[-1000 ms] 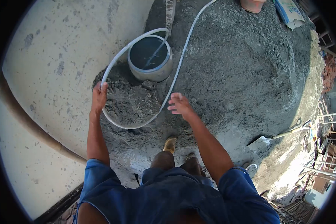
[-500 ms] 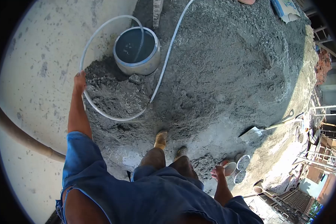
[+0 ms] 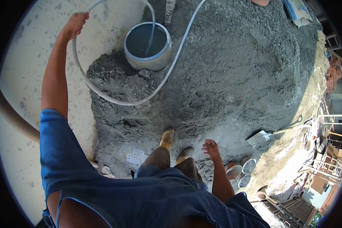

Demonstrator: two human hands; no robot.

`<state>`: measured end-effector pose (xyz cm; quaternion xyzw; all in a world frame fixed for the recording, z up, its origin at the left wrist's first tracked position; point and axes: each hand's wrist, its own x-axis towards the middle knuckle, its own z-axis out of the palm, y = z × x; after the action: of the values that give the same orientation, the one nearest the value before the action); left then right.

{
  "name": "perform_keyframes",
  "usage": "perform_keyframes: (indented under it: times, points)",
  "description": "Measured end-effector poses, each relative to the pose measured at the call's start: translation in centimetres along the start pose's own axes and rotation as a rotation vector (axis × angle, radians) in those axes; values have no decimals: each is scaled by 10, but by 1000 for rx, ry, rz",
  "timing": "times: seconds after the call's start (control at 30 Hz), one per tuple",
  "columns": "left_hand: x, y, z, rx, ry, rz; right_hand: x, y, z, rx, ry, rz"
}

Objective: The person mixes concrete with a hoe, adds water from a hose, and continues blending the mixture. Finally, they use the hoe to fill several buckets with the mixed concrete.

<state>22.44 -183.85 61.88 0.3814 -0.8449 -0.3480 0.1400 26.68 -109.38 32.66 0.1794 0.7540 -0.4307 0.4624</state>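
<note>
My left hand (image 3: 77,25) is closed around a pale hose (image 3: 121,103), up by the light wall at the upper left. From the hand the hose arches over into a round plastic tub (image 3: 155,64) and its end dips into the dark water (image 3: 142,40). The rest of it sags in a loop below the tub and runs off the top of the view. Held in the air right of my boots, my right hand (image 3: 210,149) has loosely bent fingers and nothing in it. Several buckets (image 3: 234,171) stand nearest to it on the ground.
Wet grey mortar (image 3: 231,76) spreads over the ground, heaped around the tub. A shovel (image 3: 260,138) lies at the right. A torn sack (image 3: 298,13) sits at the upper right, with stacked bricks (image 3: 333,74) at the far edge. A thick pipe (image 3: 17,116) crosses the left.
My left hand has risen up and left with the hose, lifting its loop. My right hand has moved away from the buckets, up and left. The view has shifted slightly.
</note>
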Motion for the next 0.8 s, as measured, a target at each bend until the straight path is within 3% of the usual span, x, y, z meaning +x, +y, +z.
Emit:
perform_keyframes:
  times: [0.07,0.1,0.17,0.2,0.27,0.3,0.37,0.4,0.5,0.6,0.67,0.8]
  points:
    - [39,-9,-21,230,24,165,5,0,-10,11,55,60]
    - [65,-20,-25,229,34,155,7,7,-16,0,73,72]
    - [103,-49,-23,683,310,217,7,25,-26,-19,99,112]
    - [105,-64,-18,675,314,213,6,32,-30,-26,128,157]
    - [108,-86,-3,479,514,694,0,49,-36,-42,136,196]
    - [69,-62,4,505,297,368,-2,55,-38,-48,138,242]
    - [51,-84,30,541,338,213,-9,68,-37,-50,133,249]
    - [69,-120,35,546,245,105,-13,75,-35,-62,119,250]
    - [47,-175,61,491,347,159,-18,89,-30,-35,121,254]
    - [31,-228,66,637,311,9,-21,86,-23,-54,108,243]
    - [-33,-160,66,793,295,-250,-20,81,-22,-70,99,240]
    - [-28,-186,51,787,369,-336,-19,75,-21,-37,89,184]
